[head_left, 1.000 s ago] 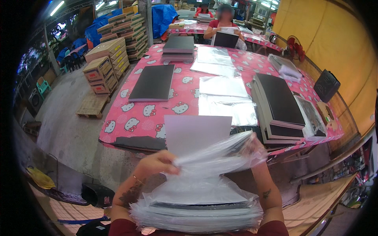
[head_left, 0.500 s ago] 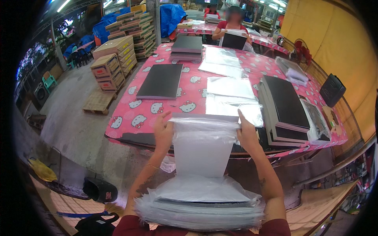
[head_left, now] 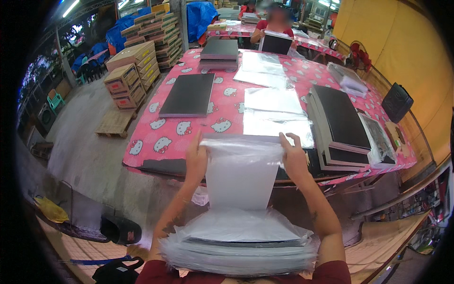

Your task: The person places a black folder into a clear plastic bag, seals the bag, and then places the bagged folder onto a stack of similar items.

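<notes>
Between my two hands stands a pale rectangular board [head_left: 241,187], with a clear plastic sleeve [head_left: 243,149] gathered in folds around its upper part. My left hand [head_left: 195,158] grips the left edge near the top corner. At the opposite corner, my right hand [head_left: 294,158] pinches the edge with thumb and fingers. The board's lower end meets a thick stack of plastic-sleeved sheets [head_left: 241,258] close to my body. Some dark edges show between the stack's layers.
Ahead is a table with a pink patterned cloth [head_left: 184,128]. On it lie a single black board [head_left: 188,95], stacked black boards [head_left: 343,116] and shiny plastic sleeves [head_left: 272,100]. Cartons [head_left: 125,85] stand on the left floor. Across the table, a person holds a black board [head_left: 275,43].
My right hand's fingers have shifted at the board's corner, and the sleeve's folds have spread slightly. The view has moved a little. The person opposite has tilted their black board.
</notes>
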`<state>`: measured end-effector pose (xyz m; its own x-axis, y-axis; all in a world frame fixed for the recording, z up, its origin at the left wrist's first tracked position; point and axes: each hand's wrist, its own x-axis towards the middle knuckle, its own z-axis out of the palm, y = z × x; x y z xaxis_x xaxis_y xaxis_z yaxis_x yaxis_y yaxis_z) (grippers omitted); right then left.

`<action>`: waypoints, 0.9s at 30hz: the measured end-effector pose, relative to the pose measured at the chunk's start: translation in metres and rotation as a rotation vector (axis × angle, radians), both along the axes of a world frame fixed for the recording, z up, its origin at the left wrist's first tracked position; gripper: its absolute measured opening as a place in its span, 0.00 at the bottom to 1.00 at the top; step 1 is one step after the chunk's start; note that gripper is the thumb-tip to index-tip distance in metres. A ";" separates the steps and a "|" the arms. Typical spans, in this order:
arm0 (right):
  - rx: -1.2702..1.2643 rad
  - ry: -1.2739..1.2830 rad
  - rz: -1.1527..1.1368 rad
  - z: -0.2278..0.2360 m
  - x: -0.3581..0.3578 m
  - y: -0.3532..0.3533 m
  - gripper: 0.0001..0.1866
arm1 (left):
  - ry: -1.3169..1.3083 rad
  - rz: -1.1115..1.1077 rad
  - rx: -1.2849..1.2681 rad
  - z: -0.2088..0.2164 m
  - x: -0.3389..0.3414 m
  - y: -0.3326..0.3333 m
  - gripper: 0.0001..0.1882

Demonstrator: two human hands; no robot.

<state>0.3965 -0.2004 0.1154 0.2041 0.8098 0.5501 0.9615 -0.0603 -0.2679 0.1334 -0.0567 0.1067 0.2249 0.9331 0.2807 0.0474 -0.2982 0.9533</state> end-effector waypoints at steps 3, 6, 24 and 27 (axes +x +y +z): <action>0.179 0.024 0.074 -0.001 -0.022 -0.022 0.33 | -0.019 0.008 0.011 -0.003 -0.015 -0.012 0.27; 0.259 0.142 0.140 0.003 -0.028 -0.044 0.25 | -0.082 -0.007 0.064 -0.013 -0.030 -0.031 0.27; -0.378 1.987 0.137 -0.254 -0.028 -0.133 0.23 | -0.325 -0.516 -1.204 -0.190 -0.115 -0.069 0.08; -0.418 1.829 0.079 -0.267 -0.027 -0.129 0.23 | -0.241 -0.466 -1.215 -0.216 -0.114 -0.069 0.08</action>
